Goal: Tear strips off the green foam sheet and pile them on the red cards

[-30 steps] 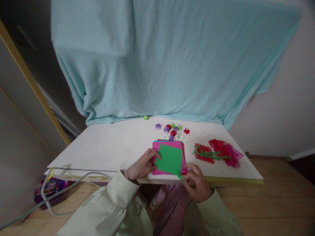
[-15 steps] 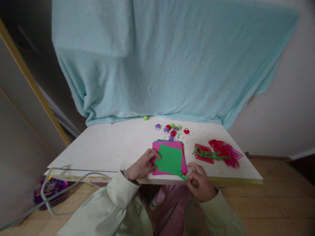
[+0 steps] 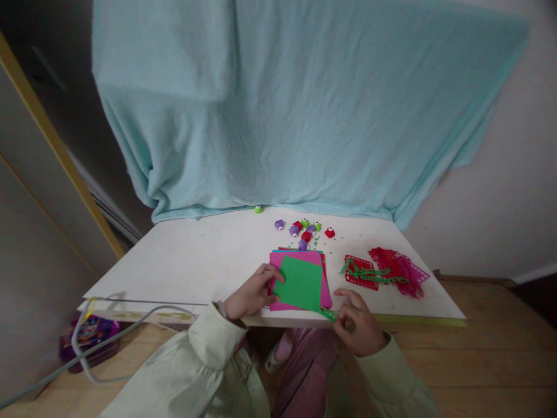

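Note:
A square green sheet (image 3: 301, 283) lies on a stack of coloured sheets, with a pink sheet (image 3: 278, 262) just beneath it. My left hand (image 3: 256, 290) grips the left edge of the green sheet, fingers bent over it and thumb lower down. At the sheet's lower right corner, my right hand (image 3: 357, 320) pinches the end of a thin green perforated strip (image 3: 327, 313). The strip's other end meets the corner of the sheet. Whether the two are still joined there is too small to tell.
Several small purple, red and green toy pieces with eyes (image 3: 306, 235) sit behind the stack among tiny green scraps. To the right lie red perforated strips (image 3: 361, 280) and a tangled red-pink pile (image 3: 402, 273). The white table (image 3: 183, 261) meets a blue cloth (image 3: 278, 145) behind.
My right hand has shifted slightly to the right, drawing the green strip with it away from the corner. My left hand and the stack have stayed in place.

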A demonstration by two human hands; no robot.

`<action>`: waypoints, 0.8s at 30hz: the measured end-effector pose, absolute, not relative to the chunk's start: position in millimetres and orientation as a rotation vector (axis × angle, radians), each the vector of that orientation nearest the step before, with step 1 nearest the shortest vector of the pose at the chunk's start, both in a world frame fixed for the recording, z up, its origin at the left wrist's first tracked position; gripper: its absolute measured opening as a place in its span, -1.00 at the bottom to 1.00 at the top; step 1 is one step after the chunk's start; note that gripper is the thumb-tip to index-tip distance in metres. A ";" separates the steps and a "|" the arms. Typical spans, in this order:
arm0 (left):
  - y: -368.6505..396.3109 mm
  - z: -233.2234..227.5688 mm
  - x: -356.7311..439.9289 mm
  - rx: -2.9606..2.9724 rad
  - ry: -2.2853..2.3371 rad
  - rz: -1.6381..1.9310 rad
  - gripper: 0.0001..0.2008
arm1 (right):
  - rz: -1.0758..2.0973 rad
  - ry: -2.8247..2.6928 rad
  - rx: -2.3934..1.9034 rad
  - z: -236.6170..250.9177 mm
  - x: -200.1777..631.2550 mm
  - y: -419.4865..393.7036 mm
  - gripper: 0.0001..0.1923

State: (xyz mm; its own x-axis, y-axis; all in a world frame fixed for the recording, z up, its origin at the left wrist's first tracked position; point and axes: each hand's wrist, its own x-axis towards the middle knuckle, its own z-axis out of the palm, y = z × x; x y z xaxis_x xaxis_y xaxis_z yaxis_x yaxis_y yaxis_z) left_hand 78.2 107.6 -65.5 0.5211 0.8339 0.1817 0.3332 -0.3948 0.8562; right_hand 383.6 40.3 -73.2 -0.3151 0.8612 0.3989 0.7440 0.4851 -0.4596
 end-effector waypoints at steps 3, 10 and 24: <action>107.1 -65.3 78.4 1.945 0.958 0.784 -0.64 | 0.263 -2.141 -1.348 -73.3 383.8 40.3 -0.83; 106.6 -66.0 78.6 1.931 0.961 0.790 -0.64 | 0.249 -2.154 -1.370 -76.0 386.9 41.1 -0.83; 107.8 -68.5 77.6 1.942 0.949 0.791 -0.63 | 0.249 -2.188 -1.392 -77.9 395.5 43.5 -0.81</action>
State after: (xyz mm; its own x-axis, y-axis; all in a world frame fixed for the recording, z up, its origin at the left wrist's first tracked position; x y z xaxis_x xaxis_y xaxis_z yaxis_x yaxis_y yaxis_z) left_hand 77.6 107.8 -68.5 0.5196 0.8360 0.1766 0.3238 -0.3839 0.8647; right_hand 395.5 43.5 -77.9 -0.3287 0.8835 0.3337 0.7857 0.4519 -0.4224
